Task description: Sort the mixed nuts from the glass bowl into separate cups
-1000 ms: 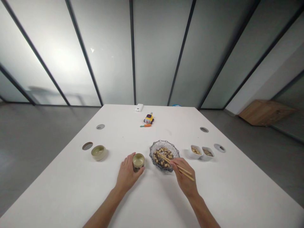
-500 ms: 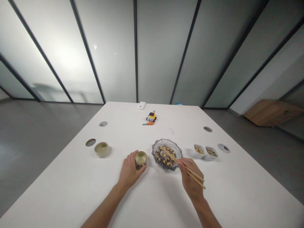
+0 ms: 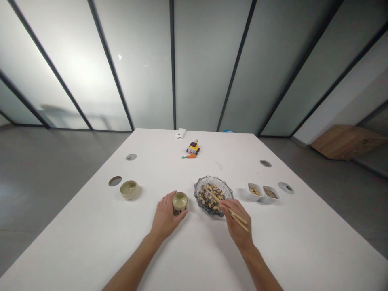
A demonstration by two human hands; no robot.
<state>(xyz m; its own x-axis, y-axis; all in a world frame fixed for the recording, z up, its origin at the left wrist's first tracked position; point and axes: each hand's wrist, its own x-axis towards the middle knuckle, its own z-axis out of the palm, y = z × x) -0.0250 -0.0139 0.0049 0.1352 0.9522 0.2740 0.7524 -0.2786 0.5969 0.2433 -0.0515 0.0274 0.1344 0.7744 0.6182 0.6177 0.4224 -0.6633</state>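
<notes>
My left hand (image 3: 167,215) is wrapped round the side of a small green-glazed cup (image 3: 180,201) that stands on the white table. Between the fingers of my right hand (image 3: 239,223) is a pair of wooden chopsticks (image 3: 216,197). Their tips reach down into a clear scalloped glass bowl (image 3: 229,192), among pale nuts or beans and small dark pieces. Whether the tips hold a piece is too small to tell. The glass bowl sits just right of the cup.
At left, a second green cup (image 3: 129,190) stands beside a table hole (image 3: 115,181). Two white dishes, one with pale pieces (image 3: 254,191) and one with flat darker pieces (image 3: 270,194), stand at right. Farther back are a toy car (image 3: 193,148), a toy carrot (image 3: 189,156) and a white device (image 3: 180,133).
My right hand has shifted left and slightly up, closer to the glass bowl, with the chopsticks' tips still in it. The left hand and its cup stay in place.
</notes>
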